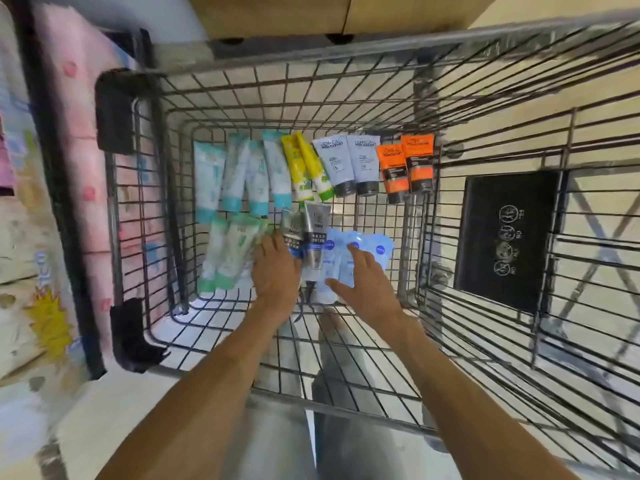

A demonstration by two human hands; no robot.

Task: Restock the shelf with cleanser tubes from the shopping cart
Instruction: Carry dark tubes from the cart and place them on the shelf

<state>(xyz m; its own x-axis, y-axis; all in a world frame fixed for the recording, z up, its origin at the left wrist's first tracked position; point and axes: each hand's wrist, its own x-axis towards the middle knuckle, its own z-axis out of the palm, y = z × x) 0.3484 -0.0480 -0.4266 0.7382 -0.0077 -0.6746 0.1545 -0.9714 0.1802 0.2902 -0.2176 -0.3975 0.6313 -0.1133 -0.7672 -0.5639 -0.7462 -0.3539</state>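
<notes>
Under my two hands, on the wire floor of the shopping cart [346,64], lie the cleanser tubes I must carry to the shelf. My left hand [275,271] rests with loose, nearly straight fingers on the silver tubes [304,230], gripping nothing yet; my right hand [363,282] lies spread and flat on the pale blue tubes [346,258]. Both pairs run lengthwise away from me, so I judge each hand must curl across a tube's width to lift it. The left is nearer the silver pair, the right the blue. Just left of my left hand lie soft green tubes [228,254]. Beyond my fingertips a far row lies, caps toward me: teal [239,174], yellow [304,168], grey-white [346,164], orange [405,164]. All look smooth, glossy plastic, flattened at one end.
</notes>
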